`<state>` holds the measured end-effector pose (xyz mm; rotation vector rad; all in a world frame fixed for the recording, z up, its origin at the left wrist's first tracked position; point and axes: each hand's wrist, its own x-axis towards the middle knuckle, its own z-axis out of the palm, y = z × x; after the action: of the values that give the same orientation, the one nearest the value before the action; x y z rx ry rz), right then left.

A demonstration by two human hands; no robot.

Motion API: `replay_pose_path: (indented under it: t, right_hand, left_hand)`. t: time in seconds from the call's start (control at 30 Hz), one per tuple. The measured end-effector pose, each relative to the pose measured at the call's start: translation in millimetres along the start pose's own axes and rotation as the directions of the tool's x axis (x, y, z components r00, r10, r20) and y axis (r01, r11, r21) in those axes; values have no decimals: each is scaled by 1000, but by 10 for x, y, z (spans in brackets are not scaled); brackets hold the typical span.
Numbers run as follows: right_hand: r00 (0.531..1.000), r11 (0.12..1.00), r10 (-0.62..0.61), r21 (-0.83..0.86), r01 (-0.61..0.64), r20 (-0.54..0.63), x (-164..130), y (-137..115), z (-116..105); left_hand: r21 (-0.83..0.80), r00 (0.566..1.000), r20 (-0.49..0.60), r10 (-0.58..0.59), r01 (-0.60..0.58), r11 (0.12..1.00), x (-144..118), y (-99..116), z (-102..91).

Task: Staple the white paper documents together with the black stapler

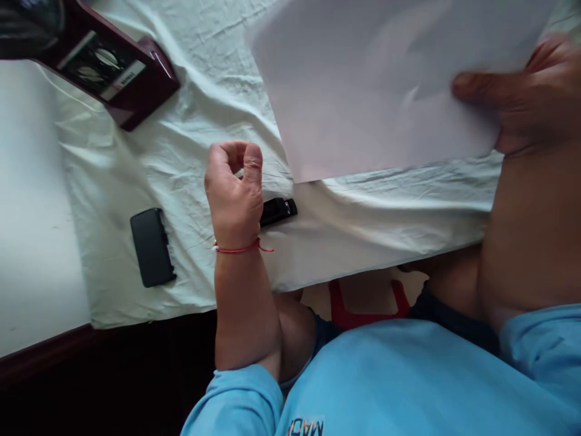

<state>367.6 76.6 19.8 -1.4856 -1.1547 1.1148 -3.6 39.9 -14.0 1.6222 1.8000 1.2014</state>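
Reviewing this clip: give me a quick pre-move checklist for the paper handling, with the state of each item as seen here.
1. Right hand grips the sheet of paper: ok.
2. Left hand free, fingers curled, holding nothing visible: ok.
3. Sheet flat on the cloth: not ok, lifted and blurred.
4. Small black device clear of the left hand: not ok, partly under it.
5. Black case clear of the sheet: ok.
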Motion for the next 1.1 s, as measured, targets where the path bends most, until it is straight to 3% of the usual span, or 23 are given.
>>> replay_pose_path:
  t: [0.1, 0.23, 0.33, 0.43, 0.53, 0.73, 0.83, 0.93, 1.1]
  right_hand:
    - [980, 975, -190, 129, 181, 65, 46, 85, -50]
    - [960, 956, -271, 137, 259, 78, 107, 207, -110]
    - [949, 950, -300, 119, 288, 100, 106, 226, -136]
    - [960, 962, -250, 149, 230, 128, 57, 167, -94]
    - [974, 978, -137, 178, 105, 179, 7, 98, 7]
    - [992, 986, 93, 129, -103, 81, 23, 116, 145]
    - [992, 986, 114, 113, -121, 62, 49, 126, 151]
    - [997, 986, 74, 152, -68, -38, 63, 111, 152]
    - [996, 988, 80, 135, -76, -24, 93, 125, 162]
  left_hand:
    - [-223, 997, -14, -77, 72, 972, -2, -13, 28]
    - [-365, 976, 108, -190, 217, 905, 0, 18, 39]
    - [-497, 982, 153, -114, 176, 850, -14, 100, 61]
    - [-640, 990, 140, -24, 109, 761, -44, 189, 100]
    - [-629, 998, 60, -31, 62, 775, -75, 223, 123]
    - [-612, 989, -33, -145, 95, 785, -81, 175, 144]
    - [-632, 989, 2, -145, 113, 766, -70, 184, 141]
    - [-617, 994, 71, -88, 113, 779, -63, 201, 102]
    - [-519, 989, 11, -148, 132, 845, -80, 197, 65]
